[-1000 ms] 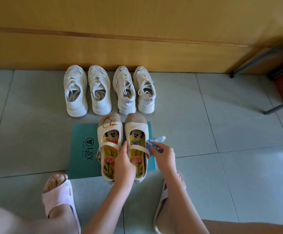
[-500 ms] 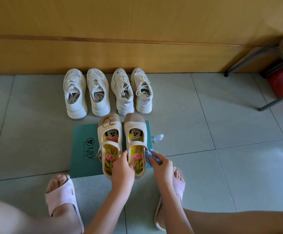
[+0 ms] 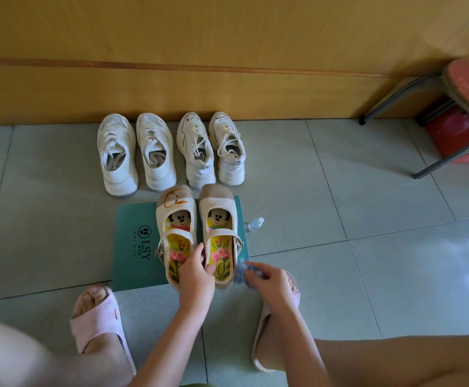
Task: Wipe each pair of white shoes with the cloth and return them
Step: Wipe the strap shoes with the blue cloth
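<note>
Cream strap shoes (image 3: 218, 203) gripped at heels by left hand (image 3: 196, 275); right hand (image 3: 268, 281) pinches blue cloth (image 3: 241, 272) just beside.

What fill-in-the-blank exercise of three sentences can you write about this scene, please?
1. ____ pairs of white sneakers stand by the wall.
2. The green mat under the strap shoes bears the letters ____.
3. The right hand pinches a blue ____.
Missing words: two; LSY; cloth.

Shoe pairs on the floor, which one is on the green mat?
The strapped pair with cartoon insoles, gripped by the left hand; both lace-up sneaker pairs stand on bare tile by the wall.
</note>
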`<state>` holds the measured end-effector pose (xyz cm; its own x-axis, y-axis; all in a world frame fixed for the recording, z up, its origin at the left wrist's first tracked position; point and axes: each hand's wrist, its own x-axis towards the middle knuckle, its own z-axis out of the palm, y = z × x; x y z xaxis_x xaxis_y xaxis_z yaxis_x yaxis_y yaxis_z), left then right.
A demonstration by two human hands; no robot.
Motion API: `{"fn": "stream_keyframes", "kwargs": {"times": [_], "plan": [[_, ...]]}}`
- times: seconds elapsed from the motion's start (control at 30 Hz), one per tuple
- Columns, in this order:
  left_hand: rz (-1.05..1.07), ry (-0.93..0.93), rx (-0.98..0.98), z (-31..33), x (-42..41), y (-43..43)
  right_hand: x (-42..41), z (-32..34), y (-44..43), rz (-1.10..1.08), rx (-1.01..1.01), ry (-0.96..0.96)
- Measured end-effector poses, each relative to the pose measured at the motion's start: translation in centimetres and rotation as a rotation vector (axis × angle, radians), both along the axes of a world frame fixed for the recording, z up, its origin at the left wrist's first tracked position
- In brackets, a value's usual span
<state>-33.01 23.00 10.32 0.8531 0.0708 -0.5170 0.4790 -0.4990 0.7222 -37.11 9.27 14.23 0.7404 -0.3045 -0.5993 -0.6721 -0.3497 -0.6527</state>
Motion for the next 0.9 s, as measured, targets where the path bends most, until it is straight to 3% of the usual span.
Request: {"fn": "stream_keyframes", "kwargs": {"times": [0.07, 0.13, 0.43, 0.73, 0.8, 0.9], "plan": [[0.002, -0.019, -0.016, -0.1, 0.0, 0.1, 1.1, -1.1, 0.3, -0.201, 0.053, -0.076], [0.008, -0.031, -0.020, -0.1, 0.0, 0.0, 2.4, -2.3, 1.0, -0.251, 0.092, -0.134], [0.013, -0.020, -0.006, -0.1, 0.0, 0.0, 1.1, -1.8, 1.6, -0.095, 0.008, -0.070], [0.007, 0.003, -0.010, 0.0, 0.0, -0.1, -0.2, 5.0, 0.8, 0.308, 0.005, 0.050], [-0.007, 0.012, -0.015, 0.1, 0.0, 0.0, -1.0, 3.4, 0.0, 0.389, 0.022, 0.093], [-0.051, -0.004, -0.024, 0.8, 0.1, 0.3, -0.8, 1.9, -0.3, 0.194, -0.018, -0.036]]}}
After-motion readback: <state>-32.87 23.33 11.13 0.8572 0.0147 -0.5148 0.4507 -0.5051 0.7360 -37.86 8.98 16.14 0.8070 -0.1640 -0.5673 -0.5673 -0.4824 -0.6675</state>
